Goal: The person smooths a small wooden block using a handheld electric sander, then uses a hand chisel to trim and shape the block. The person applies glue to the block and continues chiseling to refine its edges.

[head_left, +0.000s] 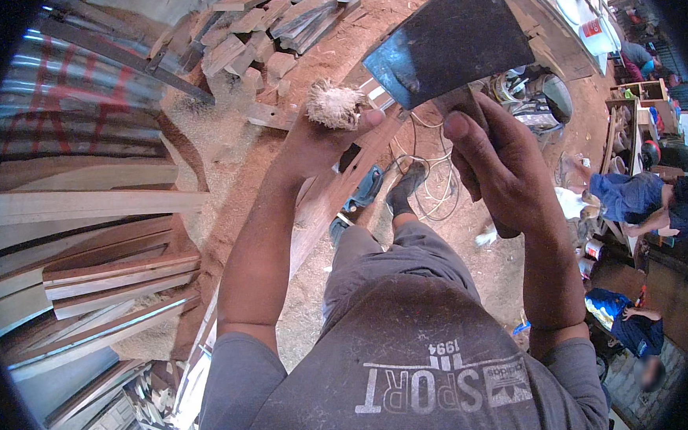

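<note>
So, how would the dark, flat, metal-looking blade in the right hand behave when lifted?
The blade is probably stiff, because it shows no sag though the right hand holds only its narrow end. It may feel heavy toward its broad end, since most of it lies beyond the grip.

A broad, flat, dark metal blade (459, 38) is held up at a tilt, bluish sheen caught toward its left corner, its narrow neck gripped in the right hand (506, 154). In the left hand (308, 146), a pale, shaggy clump (336, 105) is clasped, possibly curled wood shavings.
</note>
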{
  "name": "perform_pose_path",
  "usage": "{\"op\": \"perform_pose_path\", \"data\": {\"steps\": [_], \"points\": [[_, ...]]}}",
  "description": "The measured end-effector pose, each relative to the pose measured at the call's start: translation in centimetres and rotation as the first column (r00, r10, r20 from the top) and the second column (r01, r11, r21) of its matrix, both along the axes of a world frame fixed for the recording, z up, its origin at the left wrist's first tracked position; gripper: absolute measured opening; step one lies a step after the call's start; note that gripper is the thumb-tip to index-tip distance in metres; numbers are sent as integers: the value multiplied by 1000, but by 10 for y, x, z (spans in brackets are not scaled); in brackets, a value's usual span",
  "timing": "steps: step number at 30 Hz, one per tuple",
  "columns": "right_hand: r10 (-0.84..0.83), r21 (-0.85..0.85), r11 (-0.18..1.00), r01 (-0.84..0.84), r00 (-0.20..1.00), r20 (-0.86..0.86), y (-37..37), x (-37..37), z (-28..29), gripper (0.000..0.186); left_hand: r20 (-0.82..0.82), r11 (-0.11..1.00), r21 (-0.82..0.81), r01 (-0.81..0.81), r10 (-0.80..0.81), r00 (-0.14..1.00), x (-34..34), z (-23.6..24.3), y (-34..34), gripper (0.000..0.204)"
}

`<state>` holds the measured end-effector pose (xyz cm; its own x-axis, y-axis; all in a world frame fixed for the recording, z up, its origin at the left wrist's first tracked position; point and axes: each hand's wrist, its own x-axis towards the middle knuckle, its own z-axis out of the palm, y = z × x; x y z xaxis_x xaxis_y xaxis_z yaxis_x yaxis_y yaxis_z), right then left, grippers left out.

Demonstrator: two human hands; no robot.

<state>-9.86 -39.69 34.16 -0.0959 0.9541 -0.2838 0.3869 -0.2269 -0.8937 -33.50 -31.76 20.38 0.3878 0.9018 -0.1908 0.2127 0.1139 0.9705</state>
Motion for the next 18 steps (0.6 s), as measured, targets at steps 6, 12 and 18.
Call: {"op": "perform_pose_path", "data": {"steps": [6,12,18], "points": [[-4,43,999,4,1000,-1,1,0,-4,43,-43,999,26,36,-35,998,0,4,3,50],[10,71,997,-13,999,42,7,-4,0,41,-10,995,98,-11,12,1000,6,-10,0,49],[135,316,902,-295,887,442,24,-16,-3,38,224,983,167,-78,40,974,10,-17,-4,41]]}}
